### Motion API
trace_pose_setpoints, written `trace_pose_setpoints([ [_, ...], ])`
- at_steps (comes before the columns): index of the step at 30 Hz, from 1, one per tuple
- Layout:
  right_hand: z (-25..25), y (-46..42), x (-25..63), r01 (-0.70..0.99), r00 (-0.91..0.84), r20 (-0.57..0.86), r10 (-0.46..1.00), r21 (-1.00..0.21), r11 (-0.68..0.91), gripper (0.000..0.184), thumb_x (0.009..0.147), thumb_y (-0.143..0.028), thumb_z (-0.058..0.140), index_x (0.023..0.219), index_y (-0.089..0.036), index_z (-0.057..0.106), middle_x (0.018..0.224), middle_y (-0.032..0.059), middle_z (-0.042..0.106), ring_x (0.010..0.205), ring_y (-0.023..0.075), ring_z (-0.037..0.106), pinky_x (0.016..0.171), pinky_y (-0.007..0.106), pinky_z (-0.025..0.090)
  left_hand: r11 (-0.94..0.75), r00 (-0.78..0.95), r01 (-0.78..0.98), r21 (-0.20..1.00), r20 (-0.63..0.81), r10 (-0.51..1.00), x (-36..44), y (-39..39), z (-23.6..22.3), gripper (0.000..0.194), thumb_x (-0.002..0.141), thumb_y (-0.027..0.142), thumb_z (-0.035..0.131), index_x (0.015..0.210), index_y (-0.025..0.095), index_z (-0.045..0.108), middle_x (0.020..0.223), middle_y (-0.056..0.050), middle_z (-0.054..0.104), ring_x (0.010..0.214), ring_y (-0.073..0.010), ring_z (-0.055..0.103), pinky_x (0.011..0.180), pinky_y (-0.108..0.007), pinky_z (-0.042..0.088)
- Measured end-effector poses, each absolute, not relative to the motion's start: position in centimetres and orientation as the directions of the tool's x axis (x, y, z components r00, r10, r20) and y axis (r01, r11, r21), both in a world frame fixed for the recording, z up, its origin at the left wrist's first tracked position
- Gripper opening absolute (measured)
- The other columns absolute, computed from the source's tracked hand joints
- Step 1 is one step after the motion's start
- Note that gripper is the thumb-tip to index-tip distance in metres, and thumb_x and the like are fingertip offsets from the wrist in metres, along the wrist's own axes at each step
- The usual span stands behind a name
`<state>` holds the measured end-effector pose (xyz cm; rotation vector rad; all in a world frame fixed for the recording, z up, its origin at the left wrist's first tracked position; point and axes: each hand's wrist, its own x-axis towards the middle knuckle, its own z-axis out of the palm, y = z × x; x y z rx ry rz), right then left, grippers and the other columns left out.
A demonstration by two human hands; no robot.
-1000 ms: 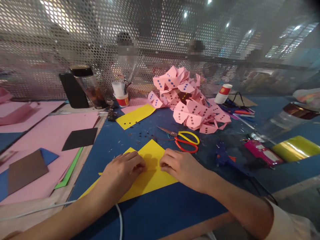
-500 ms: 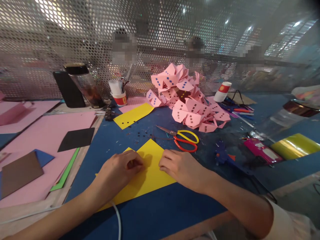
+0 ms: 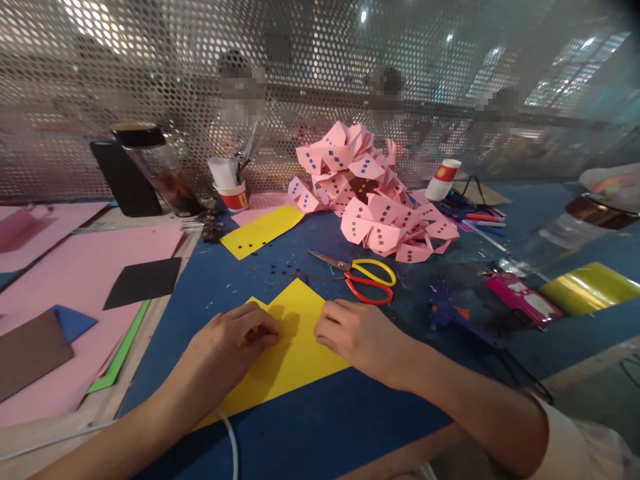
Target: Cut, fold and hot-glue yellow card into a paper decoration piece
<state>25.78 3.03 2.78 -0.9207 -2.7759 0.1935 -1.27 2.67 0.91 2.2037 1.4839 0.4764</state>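
Observation:
A yellow paper sheet (image 3: 295, 347) lies on the blue table surface (image 3: 320, 427) in front of me. My left hand (image 3: 225, 343) rests on its left part, fingers curled and pressed onto the paper near the middle fold. On the sheet's right edge my right hand (image 3: 357, 333) presses down with bent fingers. Both hands hold the paper flat against the table. A corner of the sheet points away from me, between the two hands.
Red and yellow scissors (image 3: 363, 277) lie just beyond the sheet. Behind them is a heap of folded pink paper pieces (image 3: 370, 200). A yellow strip (image 3: 263, 230), a paper cup (image 3: 233, 193), a jar (image 3: 160, 170), pink sheets (image 3: 60, 267) at left, a glue gun (image 3: 445, 310) and a yellow roll (image 3: 587, 287) at right.
My left hand has slid slightly left and toward me on the yellow sheet, its fingers curling more. The right hand has stayed on the right edge. The view has shifted a little.

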Motion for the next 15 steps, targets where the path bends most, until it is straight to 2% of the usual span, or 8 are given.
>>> trace_pose_setpoints([
  [3,2.7,3.0,25.8,0.568,-0.790,0.173,0.589,-0.156,0.808,0.013,0.103,-0.013,0.054,0.097,-0.017,0.065,0.101,0.0063,0.064,0.092,0.0183,0.059,0.075,0.030,0.047,-0.467,0.427,0.744,0.478,0.198,0.882,-1.2,2.3,0.8,0.018,0.097,0.026,0.053,0.088,0.025,0.069,0.091,-0.001,0.071,0.079,-0.0167,0.066,0.073,-0.027,0.049],
  [7,2.7,3.0,25.8,0.557,-0.804,0.183,0.565,-0.097,0.825,0.012,0.102,-0.015,0.055,0.095,-0.018,0.064,0.097,0.0054,0.063,0.089,0.0189,0.057,0.072,0.031,0.045,-0.656,0.534,0.689,0.307,0.398,0.746,-1.2,1.3,0.5,0.018,0.101,0.020,0.051,0.095,0.022,0.067,0.091,-0.002,0.071,0.083,-0.0172,0.065,0.077,-0.029,0.049],
  [11,2.6,3.1,25.6,0.557,-0.807,0.207,0.554,-0.047,0.829,0.015,0.103,-0.017,0.054,0.090,-0.018,0.062,0.092,0.0041,0.062,0.085,0.0181,0.056,0.069,0.031,0.041,-0.728,0.626,0.673,0.128,0.426,0.654,-1.7,0.5,0.1,0.019,0.101,0.014,0.050,0.104,0.021,0.067,0.097,-0.004,0.072,0.090,-0.0197,0.064,0.081,-0.033,0.048],
  [13,2.4,3.1,25.6,0.557,-0.805,0.230,0.547,-0.021,0.830,0.017,0.103,-0.017,0.053,0.088,-0.018,0.061,0.090,0.0037,0.061,0.082,0.0179,0.055,0.067,0.032,0.040,-0.729,0.635,0.679,0.091,0.426,0.645,-1.9,0.3,0.0,0.019,0.101,0.013,0.051,0.104,0.021,0.067,0.101,-0.004,0.072,0.095,-0.0211,0.064,0.083,-0.034,0.048],
  [15,2.2,3.2,25.6,0.550,-0.808,0.256,0.530,0.006,0.835,0.018,0.102,-0.016,0.052,0.087,-0.018,0.061,0.088,0.0035,0.060,0.081,0.0180,0.055,0.066,0.033,0.039,-0.711,0.627,0.696,0.102,0.397,0.670,-2.2,0.2,0.1,0.017,0.102,0.014,0.052,0.103,0.021,0.067,0.105,-0.005,0.070,0.096,-0.0202,0.064,0.083,-0.033,0.049],
])
